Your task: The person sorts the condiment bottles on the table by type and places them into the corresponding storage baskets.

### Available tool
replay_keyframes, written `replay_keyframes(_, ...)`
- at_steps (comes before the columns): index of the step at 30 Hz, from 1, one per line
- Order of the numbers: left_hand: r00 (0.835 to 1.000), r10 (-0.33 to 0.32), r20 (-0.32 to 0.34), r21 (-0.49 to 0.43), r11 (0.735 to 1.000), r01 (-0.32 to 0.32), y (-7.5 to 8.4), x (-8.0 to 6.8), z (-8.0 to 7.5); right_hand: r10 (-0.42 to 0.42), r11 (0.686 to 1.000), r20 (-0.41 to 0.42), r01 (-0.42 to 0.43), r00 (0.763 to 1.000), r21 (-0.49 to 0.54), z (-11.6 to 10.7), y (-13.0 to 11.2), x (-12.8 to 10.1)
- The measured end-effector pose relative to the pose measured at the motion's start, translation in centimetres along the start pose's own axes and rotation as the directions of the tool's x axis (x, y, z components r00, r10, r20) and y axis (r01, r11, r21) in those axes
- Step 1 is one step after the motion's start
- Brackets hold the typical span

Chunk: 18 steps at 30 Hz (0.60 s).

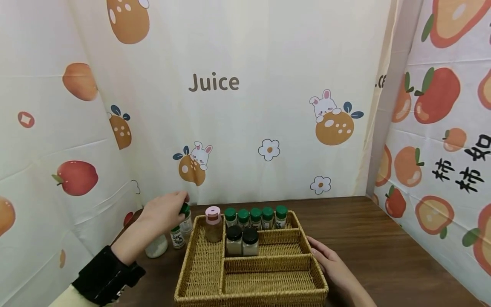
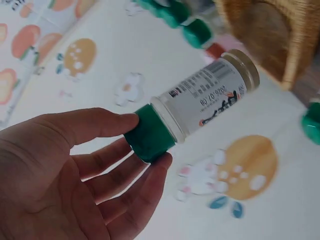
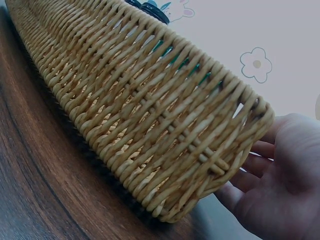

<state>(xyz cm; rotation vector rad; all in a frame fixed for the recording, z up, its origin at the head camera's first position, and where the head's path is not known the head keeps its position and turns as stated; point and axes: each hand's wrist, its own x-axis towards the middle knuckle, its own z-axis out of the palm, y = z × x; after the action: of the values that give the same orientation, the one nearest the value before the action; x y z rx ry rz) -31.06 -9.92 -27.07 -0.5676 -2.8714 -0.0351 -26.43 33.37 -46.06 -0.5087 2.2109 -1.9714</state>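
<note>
My left hand (image 1: 165,213) is left of the basket's back corner. Its thumb and fingertips pinch the green cap of a clear spice bottle (image 2: 205,97) with a printed white label and a tan powder at its far end. Beside it, another green-capped spice bottle (image 1: 177,238) stands on the table. My right hand (image 1: 331,264) rests its fingers along the outer right side of the woven basket (image 1: 274,298); in the right wrist view part of the fingers is hidden behind the basket wall (image 3: 150,115).
Several green-capped bottles (image 1: 255,217) line the basket's back compartment. Two black-capped jars (image 1: 242,241) stand in the middle one, a pink-capped bottle (image 1: 213,225) in the left one. A white-filled jar (image 1: 156,247) is left of the basket on the wooden table (image 1: 368,238). Printed curtains surround the table.
</note>
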Motion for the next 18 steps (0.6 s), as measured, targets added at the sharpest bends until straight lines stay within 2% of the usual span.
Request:
replay_keyframes(4,0.997,0.078,-0.028,-0.033,0.996,-0.079,2.2,0.7,-1.5,0.011,1.0,-0.015,-0.012,1.0,-0.001,0.1,-0.1,0.0)
replay_keyframes(9,0.99,0.139,0.008,-0.093,0.986,-0.137,5.8,2.6,-3.5,0.011,1.0,-0.026,-0.011,1.0,-0.014,0.1,-0.1,0.1)
replay_keyframes(12,0.983,0.178,0.038,-0.119,0.978,-0.172,8.6,4.2,-4.7,0.003,1.0,-0.02,-0.003,1.0,-0.009,0.1,-0.1,0.1)
replay_keyframes(15,0.979,0.194,0.069,-0.126,0.975,-0.184,12.4,4.5,-6.3,0.001,1.0,0.004,-0.001,1.0,0.001,-0.1,-0.3,-0.7)
replay_keyframes(18,0.975,0.207,0.085,-0.131,0.972,-0.195,16.0,4.8,-7.1,0.0,1.0,0.015,0.0,1.0,-0.013,-0.1,-0.5,-1.4)
